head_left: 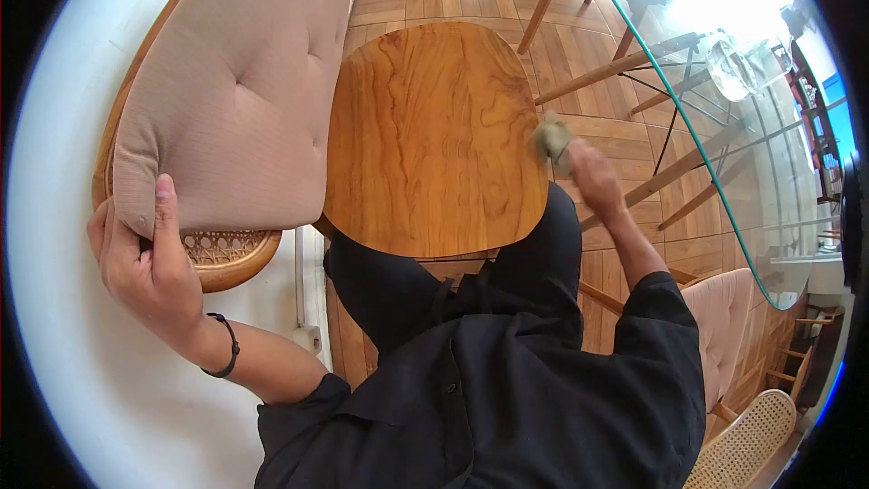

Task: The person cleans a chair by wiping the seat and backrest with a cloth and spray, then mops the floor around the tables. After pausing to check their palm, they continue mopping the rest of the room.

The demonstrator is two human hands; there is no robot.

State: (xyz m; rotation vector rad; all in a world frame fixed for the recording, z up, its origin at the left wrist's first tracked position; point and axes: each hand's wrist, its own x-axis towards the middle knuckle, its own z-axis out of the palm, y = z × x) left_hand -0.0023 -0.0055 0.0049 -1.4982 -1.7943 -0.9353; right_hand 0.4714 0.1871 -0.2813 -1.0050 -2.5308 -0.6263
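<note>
Now my left hand (145,263) is raised, wrist bent back, fingers curled round a lower corner of the cushion (235,100), thumb flat on its face; the cane seat (226,252) shows just beside my fingertips; my right hand (593,177), arm stretched forward, is blurred, fingers closed on a cloth (550,138) touching the table (425,136) edge.

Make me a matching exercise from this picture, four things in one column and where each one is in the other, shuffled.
Things:
1. cushion
2. cloth
3. wristband
4. glass table

Places:
A. around the left wrist
B. at the far right, above the wood floor
C. in the right hand, at the edge of the wooden top
D. gripped at its corner by the left hand

Pairs: 1-D, 2-C, 3-A, 4-B
</note>
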